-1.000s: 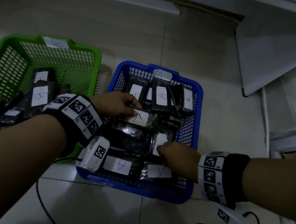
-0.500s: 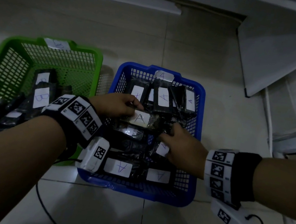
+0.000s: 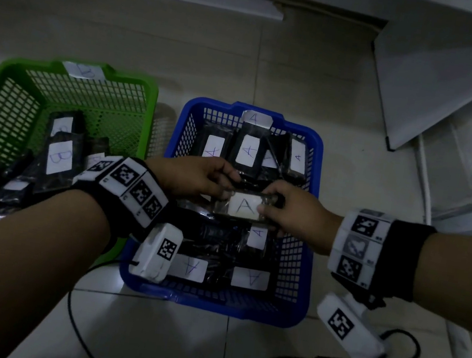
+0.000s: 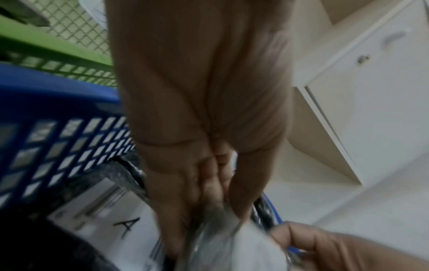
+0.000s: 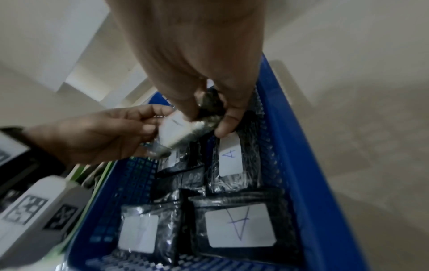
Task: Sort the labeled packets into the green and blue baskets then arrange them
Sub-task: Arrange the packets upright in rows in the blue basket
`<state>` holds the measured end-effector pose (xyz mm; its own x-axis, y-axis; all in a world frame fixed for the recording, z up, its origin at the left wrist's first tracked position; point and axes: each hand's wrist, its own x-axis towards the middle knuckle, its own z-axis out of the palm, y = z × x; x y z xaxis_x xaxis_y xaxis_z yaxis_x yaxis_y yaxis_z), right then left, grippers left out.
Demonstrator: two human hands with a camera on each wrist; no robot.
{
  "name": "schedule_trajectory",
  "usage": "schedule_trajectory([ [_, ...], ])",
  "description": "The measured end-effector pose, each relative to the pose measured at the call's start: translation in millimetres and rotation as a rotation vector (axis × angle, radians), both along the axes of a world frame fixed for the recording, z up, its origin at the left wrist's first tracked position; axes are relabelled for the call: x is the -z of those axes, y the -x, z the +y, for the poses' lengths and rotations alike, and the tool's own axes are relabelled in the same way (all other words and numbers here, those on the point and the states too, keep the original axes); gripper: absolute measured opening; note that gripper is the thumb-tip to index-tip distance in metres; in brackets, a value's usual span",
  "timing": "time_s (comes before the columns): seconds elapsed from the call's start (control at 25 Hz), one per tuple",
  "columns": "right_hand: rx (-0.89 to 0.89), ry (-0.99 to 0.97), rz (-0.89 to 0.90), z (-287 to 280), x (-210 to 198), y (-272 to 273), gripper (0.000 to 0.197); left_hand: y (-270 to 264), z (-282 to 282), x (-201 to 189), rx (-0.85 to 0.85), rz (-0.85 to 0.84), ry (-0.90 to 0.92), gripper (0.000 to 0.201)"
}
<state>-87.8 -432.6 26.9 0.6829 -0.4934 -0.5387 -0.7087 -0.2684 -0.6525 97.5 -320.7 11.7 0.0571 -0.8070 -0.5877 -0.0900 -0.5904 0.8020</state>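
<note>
Over the middle of the blue basket (image 3: pixel 308 252) both hands hold one black packet with a white "A" label (image 3: pixel 244 206). My left hand (image 3: pixel 198 177) pinches its left end, my right hand (image 3: pixel 288 212) its right end. The right wrist view shows the same packet (image 5: pixel 181 132) held above the others, with thumb and fingers of both hands curled round it. Several more "A" packets (image 3: pixel 247 151) stand along the basket's far wall and lie at its near end (image 5: pixel 239 222). The green basket (image 3: pixel 4 74) on the left holds several "B" packets (image 3: pixel 60 157).
Both baskets sit side by side on a pale tiled floor. A white cabinet door (image 3: pixel 447 88) leans at the back right. A black cable (image 3: pixel 75 323) runs over the floor near the blue basket's front edge. Each basket's far rim carries a paper tag.
My right hand has come up from the near right packets in the blue basket and taken the right end of the "A" packet that my left hand held.
</note>
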Motion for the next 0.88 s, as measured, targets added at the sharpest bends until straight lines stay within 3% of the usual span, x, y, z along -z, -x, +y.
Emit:
schedule_trajectory([
  [0.12,-0.264,0.308,0.189,-3.0,6.5,5.7,0.029,-6.0,-0.9,1.5,0.22,-0.542,0.024,0.033],
  [0.2,-0.43,0.53,0.288,-1.6,10.0,4.0,0.037,-9.7,-1.2,0.7,0.297,-0.746,0.028,0.032],
  [0.28,-0.485,0.625,0.263,0.0,6.4,0.4,0.045,-11.5,-2.7,0.5,0.24,-0.778,0.062,0.024],
  [0.4,-0.649,0.743,0.05,1.2,8.3,2.5,0.027,-11.4,-12.7,1.6,-0.044,-0.776,0.159,0.015],
  [0.52,-0.878,0.673,0.049,3.1,18.1,10.0,0.022,-4.1,-27.1,1.4,-0.15,-0.586,0.173,0.022],
  [0.68,-0.794,0.594,-0.037,-12.6,19.0,13.0,0.021,8.0,-40.5,9.2,-0.185,-0.525,0.126,0.035],
  [0.8,-0.31,0.63,-0.116,-27.7,1.5,1.1,0.028,10.3,-47.6,11.4,-0.277,-0.552,0.106,0.034],
  [0.88,-0.159,0.661,-0.079,-42.6,1.1,-9.8,0.053,8.1,-50.1,2.5,-0.367,-0.468,0.1,0.019],
])
